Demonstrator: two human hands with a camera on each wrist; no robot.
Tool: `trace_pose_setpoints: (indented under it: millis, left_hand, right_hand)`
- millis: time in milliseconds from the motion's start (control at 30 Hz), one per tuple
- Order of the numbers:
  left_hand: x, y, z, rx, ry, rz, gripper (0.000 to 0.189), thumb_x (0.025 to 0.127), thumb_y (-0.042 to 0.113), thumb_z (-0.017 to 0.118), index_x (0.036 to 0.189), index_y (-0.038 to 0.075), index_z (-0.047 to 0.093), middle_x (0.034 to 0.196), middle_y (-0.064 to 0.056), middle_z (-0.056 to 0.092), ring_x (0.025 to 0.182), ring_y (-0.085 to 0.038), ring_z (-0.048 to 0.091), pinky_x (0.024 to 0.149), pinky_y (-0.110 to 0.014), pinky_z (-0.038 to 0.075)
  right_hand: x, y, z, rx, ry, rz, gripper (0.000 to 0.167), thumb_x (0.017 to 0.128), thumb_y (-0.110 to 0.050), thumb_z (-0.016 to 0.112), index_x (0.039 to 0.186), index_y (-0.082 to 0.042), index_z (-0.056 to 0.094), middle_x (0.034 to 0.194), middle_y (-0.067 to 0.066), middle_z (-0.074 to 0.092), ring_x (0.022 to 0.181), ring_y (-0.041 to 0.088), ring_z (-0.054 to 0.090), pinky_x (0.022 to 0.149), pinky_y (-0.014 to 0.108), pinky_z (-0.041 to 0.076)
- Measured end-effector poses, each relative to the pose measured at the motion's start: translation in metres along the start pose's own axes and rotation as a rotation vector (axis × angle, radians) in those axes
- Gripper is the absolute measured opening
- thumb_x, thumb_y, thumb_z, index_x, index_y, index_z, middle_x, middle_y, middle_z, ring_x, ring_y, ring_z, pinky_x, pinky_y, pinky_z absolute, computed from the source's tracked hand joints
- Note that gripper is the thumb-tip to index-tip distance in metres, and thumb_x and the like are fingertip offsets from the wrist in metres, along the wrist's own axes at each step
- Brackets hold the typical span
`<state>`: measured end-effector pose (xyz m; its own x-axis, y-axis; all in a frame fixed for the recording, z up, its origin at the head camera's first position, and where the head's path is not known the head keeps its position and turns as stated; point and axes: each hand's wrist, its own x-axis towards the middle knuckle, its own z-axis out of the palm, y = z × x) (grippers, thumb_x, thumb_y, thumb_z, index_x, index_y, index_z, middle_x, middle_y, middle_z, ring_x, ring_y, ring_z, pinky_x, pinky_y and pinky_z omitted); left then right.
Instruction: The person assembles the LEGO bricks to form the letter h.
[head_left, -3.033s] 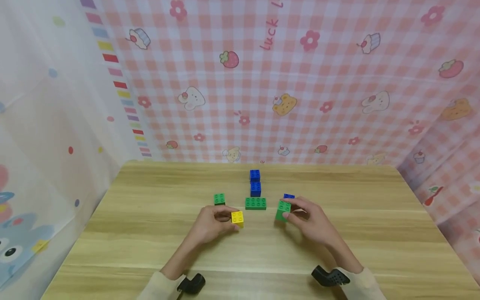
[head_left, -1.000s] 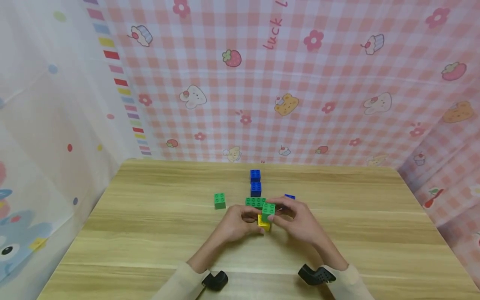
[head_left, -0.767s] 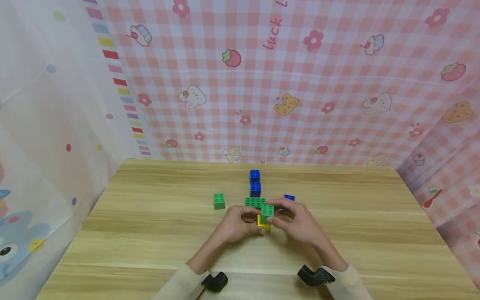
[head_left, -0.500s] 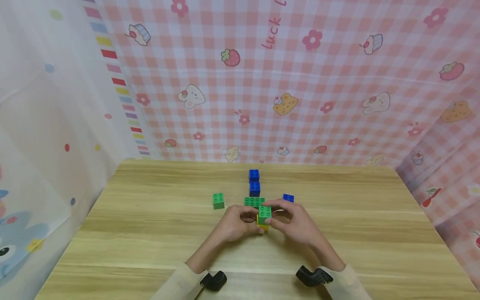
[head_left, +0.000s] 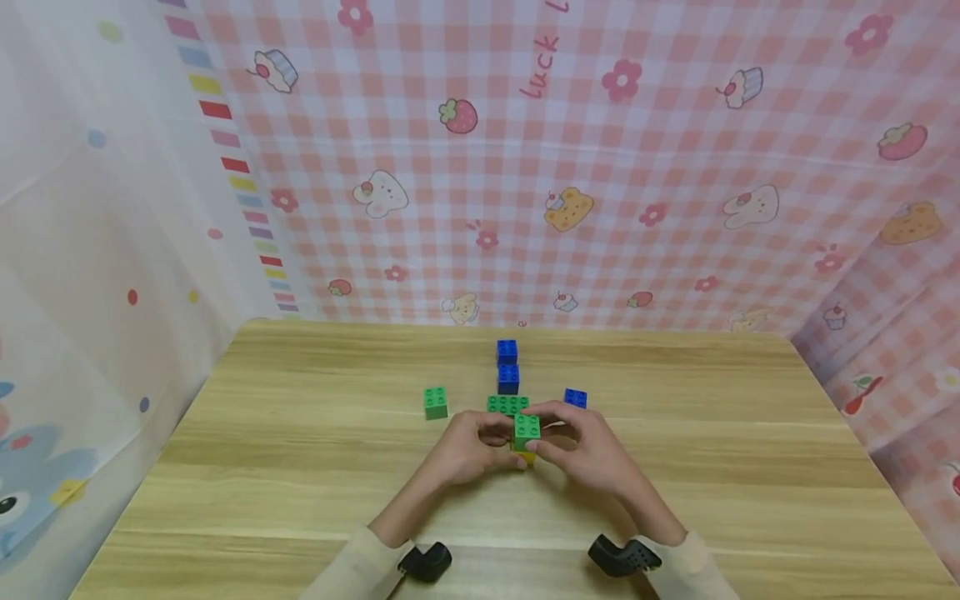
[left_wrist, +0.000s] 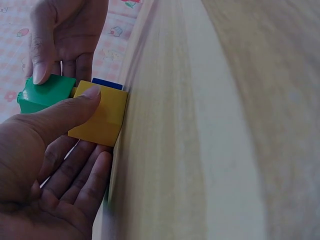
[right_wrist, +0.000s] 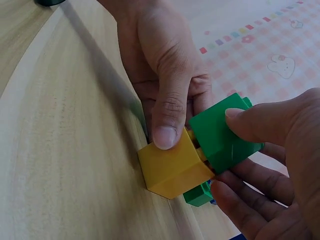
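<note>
In the middle of the table my left hand (head_left: 471, 448) pinches a yellow toy brick (right_wrist: 172, 165) between thumb and fingers, low against the tabletop. My right hand (head_left: 583, 443) holds a green square brick (head_left: 527, 427) right over it, thumb on the near side. In the right wrist view the yellow studs show in a narrow, slightly tilted gap under the green brick. From the head most of the yellow brick is hidden beneath the green one. Just behind the hands lies a longer green brick (head_left: 507, 405), partly covered by the right fingers.
Two blue bricks, a nearer one (head_left: 508, 380) and a farther one (head_left: 507, 352), stand in line behind the long green brick. Another green square brick (head_left: 436, 403) sits to the left, and a blue brick (head_left: 575, 398) to the right. A checked cloth (head_left: 480, 167) hangs behind the wooden table (head_left: 300, 467).
Both hands have come together at the middle, the left bringing the yellow brick rightward. The right hand has moved the green brick left until it sits over the yellow one.
</note>
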<state>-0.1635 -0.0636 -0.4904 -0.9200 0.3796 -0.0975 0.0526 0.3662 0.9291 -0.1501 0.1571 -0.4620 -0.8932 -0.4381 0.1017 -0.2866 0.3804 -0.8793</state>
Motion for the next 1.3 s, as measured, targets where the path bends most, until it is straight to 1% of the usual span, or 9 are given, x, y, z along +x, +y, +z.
trace_pose_setpoints:
  millis: [167, 333, 400, 567, 767, 933, 1167, 1300]
  left_hand:
    - [0.0002, -0.0009, -0.0009, -0.006, -0.001, 0.006, 0.040, 0.077, 0.019, 0.092, 0.113, 0.012, 0.076, 0.109, -0.003, 0.078, 0.102, -0.017, 0.074, 0.092, -0.032, 0.061]
    - [-0.0001, -0.0005, -0.0020, -0.006, -0.003, 0.004, 0.039, 0.077, 0.019, 0.091, 0.113, 0.014, 0.077, 0.109, -0.001, 0.078, 0.102, -0.017, 0.075, 0.091, -0.031, 0.061]
    - [-0.0004, 0.0004, -0.0024, 0.000, -0.002, 0.005, 0.039, 0.077, 0.020, 0.091, 0.113, 0.015, 0.077, 0.109, 0.000, 0.078, 0.102, -0.016, 0.075, 0.091, -0.032, 0.062]
    - [-0.0012, 0.0024, -0.0031, 0.010, 0.002, -0.002, 0.039, 0.077, 0.023, 0.092, 0.113, 0.017, 0.077, 0.110, 0.002, 0.077, 0.102, -0.015, 0.074, 0.091, -0.032, 0.061]
    - [-0.0019, 0.0018, -0.0026, 0.001, 0.005, -0.008, 0.040, 0.077, 0.022, 0.092, 0.114, 0.016, 0.077, 0.110, 0.000, 0.077, 0.102, -0.016, 0.074, 0.092, -0.033, 0.061]
    - [-0.0022, 0.0001, -0.0012, -0.003, 0.000, -0.003, 0.041, 0.077, 0.022, 0.092, 0.114, 0.016, 0.077, 0.110, 0.000, 0.077, 0.102, -0.016, 0.074, 0.092, -0.032, 0.061]
    - [-0.0019, 0.0001, -0.0011, -0.012, -0.001, -0.007, 0.039, 0.077, 0.021, 0.092, 0.113, 0.017, 0.077, 0.109, 0.001, 0.078, 0.101, -0.014, 0.074, 0.090, -0.030, 0.061]
    - [-0.0018, 0.0000, -0.0007, -0.010, -0.001, -0.002, 0.039, 0.077, 0.021, 0.092, 0.112, 0.017, 0.077, 0.109, 0.002, 0.078, 0.101, -0.014, 0.074, 0.089, -0.029, 0.061]
  right_hand:
    - [0.0011, -0.0001, 0.0011, -0.015, -0.008, -0.024, 0.036, 0.093, -0.009, 0.075, 0.127, -0.019, 0.066, 0.122, 0.002, 0.071, 0.108, 0.022, 0.070, 0.098, 0.035, 0.059]
    - [0.0008, 0.0006, 0.0014, -0.064, -0.015, -0.098, 0.038, 0.093, -0.004, 0.074, 0.128, -0.015, 0.066, 0.124, 0.004, 0.070, 0.109, 0.025, 0.070, 0.096, 0.039, 0.061]
    - [0.0007, 0.0009, 0.0016, -0.073, -0.011, -0.116, 0.039, 0.092, -0.002, 0.074, 0.128, -0.014, 0.066, 0.124, 0.005, 0.070, 0.109, 0.026, 0.070, 0.096, 0.040, 0.061]
    - [0.0010, 0.0011, 0.0019, -0.074, -0.001, -0.116, 0.038, 0.093, -0.004, 0.074, 0.128, -0.014, 0.066, 0.122, 0.004, 0.070, 0.110, 0.025, 0.069, 0.096, 0.042, 0.061]
    - [0.0004, 0.0014, 0.0019, -0.066, -0.007, -0.097, 0.036, 0.094, -0.007, 0.074, 0.128, -0.013, 0.066, 0.121, 0.004, 0.070, 0.108, 0.024, 0.070, 0.097, 0.041, 0.060]
    - [-0.0019, -0.0005, 0.0023, -0.069, -0.003, -0.090, 0.036, 0.094, -0.007, 0.073, 0.129, -0.013, 0.065, 0.121, 0.004, 0.070, 0.107, 0.023, 0.070, 0.099, 0.040, 0.060]
    - [-0.0035, -0.0002, 0.0051, -0.101, 0.020, -0.141, 0.038, 0.092, -0.001, 0.074, 0.127, -0.012, 0.066, 0.119, 0.004, 0.069, 0.105, 0.024, 0.070, 0.096, 0.042, 0.061]
    - [-0.0039, 0.0003, 0.0063, -0.130, 0.028, -0.156, 0.038, 0.092, -0.001, 0.074, 0.127, -0.012, 0.066, 0.119, 0.004, 0.069, 0.105, 0.023, 0.071, 0.094, 0.041, 0.061]
